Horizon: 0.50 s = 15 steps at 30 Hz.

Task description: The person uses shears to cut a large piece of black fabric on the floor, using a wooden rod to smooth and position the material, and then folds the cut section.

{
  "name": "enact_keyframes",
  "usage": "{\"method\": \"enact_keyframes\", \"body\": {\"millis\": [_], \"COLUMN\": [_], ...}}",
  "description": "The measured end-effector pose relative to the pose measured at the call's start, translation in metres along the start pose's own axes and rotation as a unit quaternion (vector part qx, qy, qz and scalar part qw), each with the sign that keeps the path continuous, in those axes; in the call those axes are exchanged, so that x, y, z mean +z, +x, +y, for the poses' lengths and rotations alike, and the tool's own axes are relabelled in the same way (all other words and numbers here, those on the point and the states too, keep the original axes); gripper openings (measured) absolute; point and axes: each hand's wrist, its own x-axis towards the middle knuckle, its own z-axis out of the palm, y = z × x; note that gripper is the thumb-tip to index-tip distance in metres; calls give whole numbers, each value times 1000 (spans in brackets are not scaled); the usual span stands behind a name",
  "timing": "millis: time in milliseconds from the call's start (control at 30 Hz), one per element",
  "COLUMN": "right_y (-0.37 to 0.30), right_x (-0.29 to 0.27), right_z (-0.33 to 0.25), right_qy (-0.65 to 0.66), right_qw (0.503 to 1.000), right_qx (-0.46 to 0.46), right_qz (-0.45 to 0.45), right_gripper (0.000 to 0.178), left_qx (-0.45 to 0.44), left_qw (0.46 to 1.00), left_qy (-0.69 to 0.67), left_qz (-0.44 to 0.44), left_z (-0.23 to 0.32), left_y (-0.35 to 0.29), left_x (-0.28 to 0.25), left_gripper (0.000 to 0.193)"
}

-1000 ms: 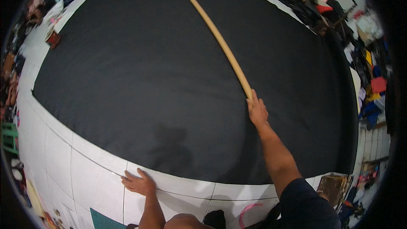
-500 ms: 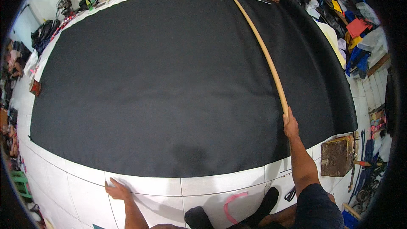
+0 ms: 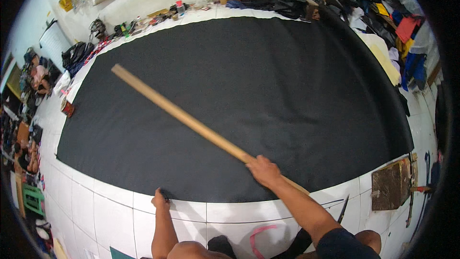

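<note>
A wide black sheet of fabric [image 3: 182, 163] lies spread over the white tiled floor, its right end curling up into a roll. My right hand [image 3: 265, 170] is closed around a long wooden stick [image 3: 177, 112] near its lower end. The stick slants across the sheet, its far tip toward the upper left and its near end by the front edge. At the sheet's front edge, left of the middle, is my left hand [image 3: 161, 200]. One finger or thumb points up there; the other fingers are too hidden to read.
A pink strip [image 3: 254, 242] lies by my feet. On the right stand a brown block [image 3: 390, 187] and a heap of coloured cloth scraps [image 3: 407, 29]. A small tin [image 3: 67, 107] sits at the sheet's left edge, a green stool [image 3: 33, 199] farther left, a bottle [image 3: 179, 4] beyond the back edge.
My right hand has come leftward and nearer, and the stick has swung from near upright on the right to a slant leftward. My left hand has moved right, to the sheet's edge. The view has tilted up.
</note>
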Motion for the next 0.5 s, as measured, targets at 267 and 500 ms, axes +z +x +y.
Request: {"method": "enact_keyframes", "body": {"millis": [267, 500], "right_y": [27, 12], "right_x": [7, -46], "right_z": [-14, 115], "right_qy": [-23, 71], "right_qw": [999, 961], "right_qx": [40, 249], "right_qz": [-20, 97], "right_gripper": [51, 52], "left_qx": [20, 47], "left_qw": [997, 998], "left_qy": [50, 26], "left_qz": [-64, -32], "left_z": [-13, -16], "left_y": [12, 3], "left_x": [-17, -15], "left_gripper": [26, 28]}}
